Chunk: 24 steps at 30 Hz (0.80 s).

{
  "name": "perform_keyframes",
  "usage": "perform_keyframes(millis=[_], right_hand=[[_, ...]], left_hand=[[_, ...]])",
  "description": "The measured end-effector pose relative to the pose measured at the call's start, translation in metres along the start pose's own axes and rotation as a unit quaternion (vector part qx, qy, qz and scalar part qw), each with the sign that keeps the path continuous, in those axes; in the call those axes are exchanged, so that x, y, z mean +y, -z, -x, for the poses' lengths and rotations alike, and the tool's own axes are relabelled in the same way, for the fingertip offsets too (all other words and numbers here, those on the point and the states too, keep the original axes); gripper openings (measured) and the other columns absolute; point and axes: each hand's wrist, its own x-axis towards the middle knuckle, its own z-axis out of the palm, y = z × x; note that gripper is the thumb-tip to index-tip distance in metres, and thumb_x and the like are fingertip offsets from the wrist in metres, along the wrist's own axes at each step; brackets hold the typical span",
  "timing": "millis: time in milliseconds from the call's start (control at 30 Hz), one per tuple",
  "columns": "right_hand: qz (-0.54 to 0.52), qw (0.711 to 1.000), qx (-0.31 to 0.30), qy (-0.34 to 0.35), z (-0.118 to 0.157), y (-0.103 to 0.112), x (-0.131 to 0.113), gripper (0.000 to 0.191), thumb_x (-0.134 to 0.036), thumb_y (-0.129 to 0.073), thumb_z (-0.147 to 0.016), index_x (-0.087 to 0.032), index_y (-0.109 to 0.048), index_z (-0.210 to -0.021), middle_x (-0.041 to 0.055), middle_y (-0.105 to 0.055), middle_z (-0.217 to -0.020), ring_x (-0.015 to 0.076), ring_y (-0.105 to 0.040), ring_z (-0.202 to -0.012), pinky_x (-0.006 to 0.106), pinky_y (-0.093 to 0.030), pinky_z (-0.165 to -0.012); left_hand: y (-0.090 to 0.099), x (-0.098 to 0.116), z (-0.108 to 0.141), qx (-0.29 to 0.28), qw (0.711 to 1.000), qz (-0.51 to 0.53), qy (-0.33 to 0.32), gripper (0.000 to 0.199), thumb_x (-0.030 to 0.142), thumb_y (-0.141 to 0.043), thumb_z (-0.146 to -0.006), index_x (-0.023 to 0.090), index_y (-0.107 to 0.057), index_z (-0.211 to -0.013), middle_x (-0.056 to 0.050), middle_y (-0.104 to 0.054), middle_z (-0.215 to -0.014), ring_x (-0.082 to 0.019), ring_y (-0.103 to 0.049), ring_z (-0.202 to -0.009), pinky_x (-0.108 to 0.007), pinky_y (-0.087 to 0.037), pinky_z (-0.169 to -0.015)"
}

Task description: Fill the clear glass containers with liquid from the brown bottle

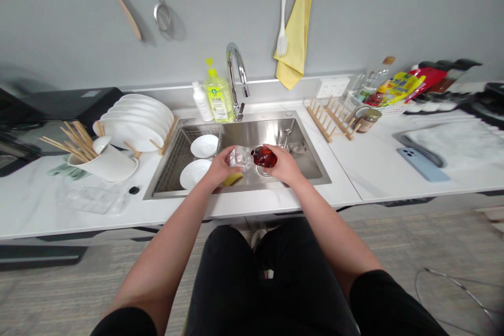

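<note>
the left hand (pixel 220 167) has its fingers curled closed around a clear glass (pixel 240 157), with a yellow sponge (pixel 232 179) pressed under it. the right hand (pixel 281 164) has its fingers wrapped around an amber bottle (pixel 263 157), which touches the glass. both hang over the middle of the steel sink (pixel 275 134), right of two white bowls (pixel 203 146).

left hand (pixel 221 167) and right hand (pixel 283 164) close together, curled palm-down; bare forearms (pixel 169 241) angled inward.
</note>
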Motion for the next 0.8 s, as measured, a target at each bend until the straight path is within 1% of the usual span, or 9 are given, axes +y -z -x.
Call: perform_keyframes(millis=[233, 433, 600, 800], right_hand=[[-0.018, 1.0, 0.007, -0.004, 0.001, -0.002, 0.003, 0.092, -0.022, -0.095, -0.072, -0.032, -0.067, -0.159, 0.0081, -0.077, -0.153, 0.0374, -0.075, -0.139, 0.057, -0.058, -0.124], [-0.029, 1.0, 0.01, -0.008, 0.001, -0.003, 0.002, 0.091, -0.021, -0.095, -0.072, -0.031, -0.068, -0.158, 0.0082, -0.077, -0.153, 0.0366, -0.075, -0.139, 0.056, -0.057, -0.124], [-0.046, 0.999, 0.011, -0.01, 0.001, -0.005, 0.004, 0.091, -0.021, -0.095, -0.071, -0.03, -0.068, -0.158, 0.0087, -0.077, -0.154, 0.0361, -0.075, -0.139, 0.055, -0.058, -0.123], [-0.05, 0.999, 0.017, -0.014, 0.001, -0.007, 0.005, 0.092, -0.022, -0.094, -0.071, -0.031, -0.067, -0.158, 0.0075, -0.077, -0.154, 0.0358, -0.075, -0.14, 0.054, -0.059, -0.122]], left_hand=[[0.004, 0.011, -0.006, -0.025, 0.999, -0.035, -0.006, 0.096, 0.028, -0.109, -0.053, 0.019, -0.073, -0.141, -0.014, -0.081, -0.136, -0.036, -0.076, -0.127, -0.056, -0.055, -0.123], [0.006, 0.015, -0.009, -0.032, 0.998, -0.06, -0.001, 0.1, 0.03, -0.109, -0.053, 0.019, -0.072, -0.145, -0.013, -0.081, -0.136, -0.035, -0.077, -0.123, -0.054, -0.059, -0.118], [0.009, 0.021, -0.014, -0.045, 0.996, -0.078, -0.002, 0.099, 0.029, -0.109, -0.053, 0.019, -0.073, -0.144, -0.011, -0.082, -0.129, -0.034, -0.077, -0.117, -0.052, -0.061, -0.113], [0.012, 0.027, -0.018, -0.053, 0.995, -0.088, -0.005, 0.098, 0.026, -0.108, -0.051, 0.02, -0.075, -0.143, -0.01, -0.082, -0.127, -0.033, -0.078, -0.113, -0.053, -0.059, -0.115]])
